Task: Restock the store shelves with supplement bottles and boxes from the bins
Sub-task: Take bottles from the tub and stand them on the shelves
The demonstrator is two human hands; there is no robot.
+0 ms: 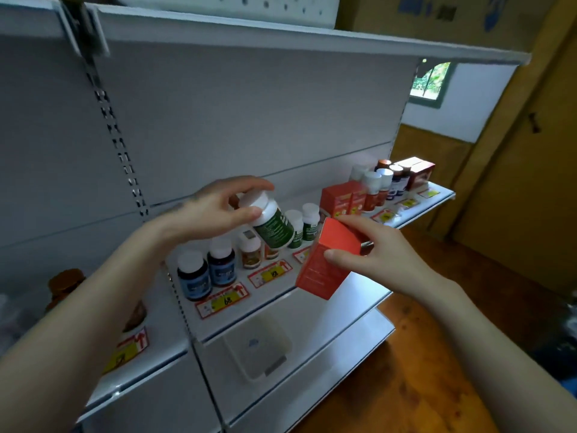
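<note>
The left hand [215,207] is pinching the green-label bottle [274,225] by its cap; the right hand [377,254] is gripping the red box [327,260]; best setting the bottle upright beside its matching bottles [304,225]

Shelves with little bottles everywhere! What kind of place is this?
Probably a shop selling supplements: white shelves hold rows of bottles and red boxes, with price tags along the front edge.

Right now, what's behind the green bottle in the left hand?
The left hand holds the tilted green bottle above the shelf. Behind it stand two matching green bottles; below, an orange-labelled bottle is mostly covered, so its cap is hidden.
</note>
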